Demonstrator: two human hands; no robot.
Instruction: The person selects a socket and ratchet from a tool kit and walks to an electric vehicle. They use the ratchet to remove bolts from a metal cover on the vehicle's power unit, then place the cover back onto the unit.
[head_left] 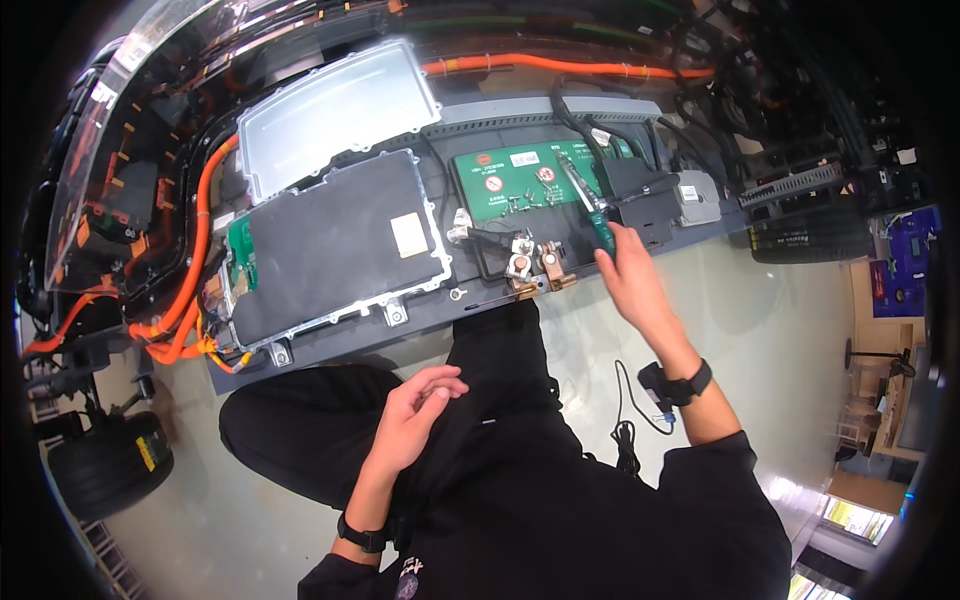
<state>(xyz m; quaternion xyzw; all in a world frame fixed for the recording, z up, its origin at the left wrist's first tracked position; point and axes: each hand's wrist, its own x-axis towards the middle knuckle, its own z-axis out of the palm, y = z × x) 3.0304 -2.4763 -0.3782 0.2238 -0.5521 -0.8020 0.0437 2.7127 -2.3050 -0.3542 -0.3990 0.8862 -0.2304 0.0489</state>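
My right hand [640, 285] reaches over the front edge of the long grey unit, thumb and fingertips at the end of a green-handled tool [598, 222], which looks like a ratchet wrench. The tool's metal end lies over a green label plate [500, 182]. Loose screws [522, 203] are scattered on that plate. Left of the right hand are metal and copper terminal clamps [548, 262] at the front edge. My left hand [415, 412] hovers above my lap, empty, its fingers slightly bent and thumb apart.
A black-topped module [335, 245] with a silver flange sits on the left, a pale metal cover [335, 115] leaning behind it. Thick orange cables [200, 215] run along the left and back. A black cord [625, 445] lies on the floor; a tyre [110, 465] stands lower left.
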